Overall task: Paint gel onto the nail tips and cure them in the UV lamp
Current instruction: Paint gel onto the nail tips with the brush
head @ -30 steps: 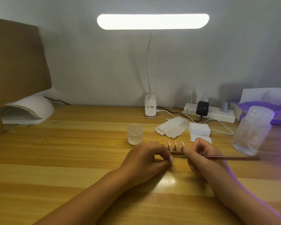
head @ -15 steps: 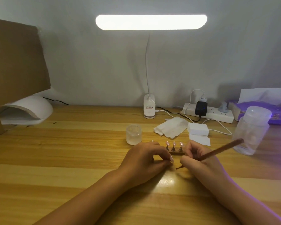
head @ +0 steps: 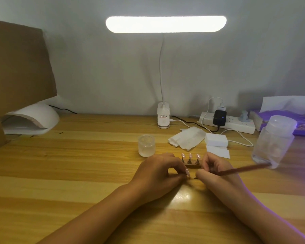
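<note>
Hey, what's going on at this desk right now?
A person is working on a row of nail tips mounted on a small wooden stand. The left hand grips the stand's left end, and the right hand holds a brush angled down toward it. The white UV lamp sits at the desk's far left; the tips are not yet in it.

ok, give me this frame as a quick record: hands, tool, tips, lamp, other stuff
left hand: fingers curled over the left end of the stand, holding it
right hand: grips the brush, handle pointing right
nail tips: three visible, upright on the stand, between the hands
UV lamp: far left, apart from the stand
jar: just behind the left hand
bottle: right, blurred
</note>
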Available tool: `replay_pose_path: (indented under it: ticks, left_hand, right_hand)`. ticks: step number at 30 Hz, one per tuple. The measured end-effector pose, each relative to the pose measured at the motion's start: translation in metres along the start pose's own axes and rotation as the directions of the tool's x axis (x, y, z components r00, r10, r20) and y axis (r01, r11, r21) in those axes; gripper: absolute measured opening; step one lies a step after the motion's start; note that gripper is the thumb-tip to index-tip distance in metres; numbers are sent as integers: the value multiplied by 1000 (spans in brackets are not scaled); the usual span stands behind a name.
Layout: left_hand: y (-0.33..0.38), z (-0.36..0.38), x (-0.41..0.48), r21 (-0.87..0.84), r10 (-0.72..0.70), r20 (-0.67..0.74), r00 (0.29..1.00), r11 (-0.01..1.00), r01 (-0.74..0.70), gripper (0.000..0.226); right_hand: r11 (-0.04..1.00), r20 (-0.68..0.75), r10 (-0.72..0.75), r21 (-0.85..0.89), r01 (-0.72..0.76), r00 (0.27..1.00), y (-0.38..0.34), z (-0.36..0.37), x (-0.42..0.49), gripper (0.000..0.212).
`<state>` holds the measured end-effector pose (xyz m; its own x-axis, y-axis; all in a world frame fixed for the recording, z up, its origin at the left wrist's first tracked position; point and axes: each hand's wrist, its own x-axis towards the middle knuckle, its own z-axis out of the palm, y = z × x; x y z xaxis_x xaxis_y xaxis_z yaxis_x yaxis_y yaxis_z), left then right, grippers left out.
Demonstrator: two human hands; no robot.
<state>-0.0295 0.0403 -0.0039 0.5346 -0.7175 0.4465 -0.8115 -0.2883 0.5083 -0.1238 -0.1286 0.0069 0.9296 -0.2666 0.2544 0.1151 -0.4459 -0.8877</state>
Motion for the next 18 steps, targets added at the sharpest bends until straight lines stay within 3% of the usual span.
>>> replay_pose_path:
  ticks: [5, 9, 13, 18]
  left_hand:
    - [1, -1, -1, 3, -8, 7, 1000, 1000, 8, 8]
    - [1, -1, -1, 6, 2, 9, 1000, 1000, -2, 8]
    - [0, -1, -1, -6, 10, 12, 1000, 1000, -10, 8]
    - [-1, 0, -1, -23, 14, 10, 1000, 1000, -14, 8]
  right_hand:
    - [993, -31, 18, 120, -14, 999, -2, 0, -1, 21]
    - [999, 1, -29, -31, 29, 1000, -1, 1, -1, 26]
    - [990, -38, 25, 137, -20, 999, -2, 1, -1, 20]
    - [1000, 10, -3, -25, 3, 1000, 1, 0, 1, 22]
